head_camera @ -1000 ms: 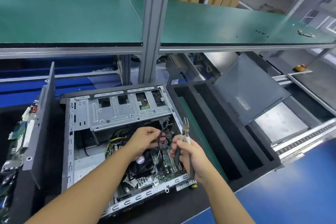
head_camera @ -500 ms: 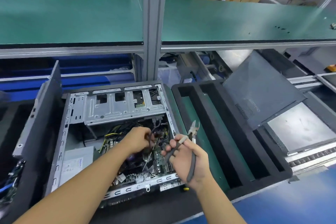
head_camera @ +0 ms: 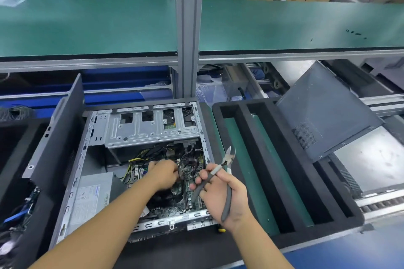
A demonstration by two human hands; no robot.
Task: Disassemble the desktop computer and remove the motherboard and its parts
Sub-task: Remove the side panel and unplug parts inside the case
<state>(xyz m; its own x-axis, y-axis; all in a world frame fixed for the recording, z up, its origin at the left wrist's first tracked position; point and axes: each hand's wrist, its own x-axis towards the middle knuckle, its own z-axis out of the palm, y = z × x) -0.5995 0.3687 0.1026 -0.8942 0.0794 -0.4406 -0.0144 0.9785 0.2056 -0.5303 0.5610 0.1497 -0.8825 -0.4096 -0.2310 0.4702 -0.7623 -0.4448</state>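
An open desktop case point(head_camera: 91, 150) lies on its side in front of me. Its silver drive cage point(head_camera: 150, 129) is at the far end, the grey power supply point(head_camera: 94, 196) at the near left, and the motherboard point(head_camera: 188, 201) at the near right. My left hand point(head_camera: 162, 173) reaches into the case and grips a black cable point(head_camera: 181, 164) above the board. Over the case's right edge my right hand point(head_camera: 220, 192) holds cutting pliers point(head_camera: 227, 159), jaws pointing up and slightly apart.
A black foam tray point(head_camera: 284, 181) with long slots sits right of the case. A removed dark side panel point(head_camera: 323, 111) leans at the far right. Another panel point(head_camera: 56, 129) stands upright on the left, with circuit boards point(head_camera: 19, 209) beyond it. A green shelf point(head_camera: 87, 26) overhangs the bench.
My left hand has moved left and deeper into the case, pulling at the cable. My right hand has carried the pliers right, off the board to the case's edge.
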